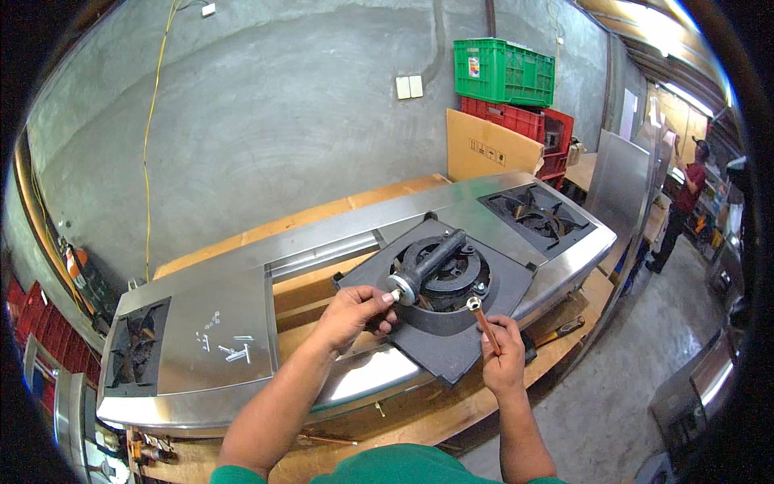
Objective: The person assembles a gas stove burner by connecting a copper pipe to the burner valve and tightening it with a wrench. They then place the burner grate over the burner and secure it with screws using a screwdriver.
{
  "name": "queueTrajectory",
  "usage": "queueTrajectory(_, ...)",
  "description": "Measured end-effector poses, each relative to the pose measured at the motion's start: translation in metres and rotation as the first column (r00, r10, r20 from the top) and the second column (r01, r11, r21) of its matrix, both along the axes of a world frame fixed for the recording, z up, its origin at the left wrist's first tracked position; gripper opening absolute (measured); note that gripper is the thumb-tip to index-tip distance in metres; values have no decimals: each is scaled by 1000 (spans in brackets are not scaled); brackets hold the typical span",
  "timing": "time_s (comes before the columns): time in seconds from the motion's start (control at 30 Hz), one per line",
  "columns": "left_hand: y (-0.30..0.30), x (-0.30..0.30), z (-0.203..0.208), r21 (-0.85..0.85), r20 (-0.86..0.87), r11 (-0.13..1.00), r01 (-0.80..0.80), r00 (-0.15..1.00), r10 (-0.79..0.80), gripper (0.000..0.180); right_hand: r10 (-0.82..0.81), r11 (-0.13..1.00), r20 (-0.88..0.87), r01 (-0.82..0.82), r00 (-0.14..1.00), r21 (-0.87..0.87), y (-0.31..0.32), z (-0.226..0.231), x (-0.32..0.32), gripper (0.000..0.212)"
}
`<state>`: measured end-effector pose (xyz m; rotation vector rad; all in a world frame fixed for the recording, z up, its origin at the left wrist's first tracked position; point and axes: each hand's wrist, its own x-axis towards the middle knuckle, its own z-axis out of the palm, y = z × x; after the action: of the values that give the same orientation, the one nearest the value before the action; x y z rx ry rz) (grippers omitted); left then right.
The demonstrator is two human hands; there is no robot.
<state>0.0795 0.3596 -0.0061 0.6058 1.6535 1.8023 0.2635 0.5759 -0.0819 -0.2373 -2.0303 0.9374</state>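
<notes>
Green shirt foremost, a worker's right hand clasps a copper tube angled away and leftward; just left, the nearer left hand pinches the fitting on a black pipe slanting away rightward over the burner plate.

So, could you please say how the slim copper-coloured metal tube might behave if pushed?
The slim copper-coloured metal tube in the right hand looks round, so it would probably roll. Its thinness suggests it is fairly light, and the pale metal end fitting may make that end heavier.

Left grip pinched, right grip curled, forearms forward
</notes>
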Motion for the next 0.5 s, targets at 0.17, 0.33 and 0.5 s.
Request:
queueTrajectory(0.17, 12, -3, -3, -34, -9, 999, -18, 1000, 18, 20, -3, 999, -15, 4, 1000, 35, 0, -3, -3, 20)
queueTrajectory(0.33, 12, -6, 15, -350, -583, 922, -168, 809, -74, 27, -19, 991, 98, 6, 995, 133, 3, 12, 6, 21)
queueTrajectory(0.5, 6, 2, 11, -306, -943, 849, -430, 257, -210, 25, 150, 981, 328, -183, 933, 71, 7, 71, 22, 30)
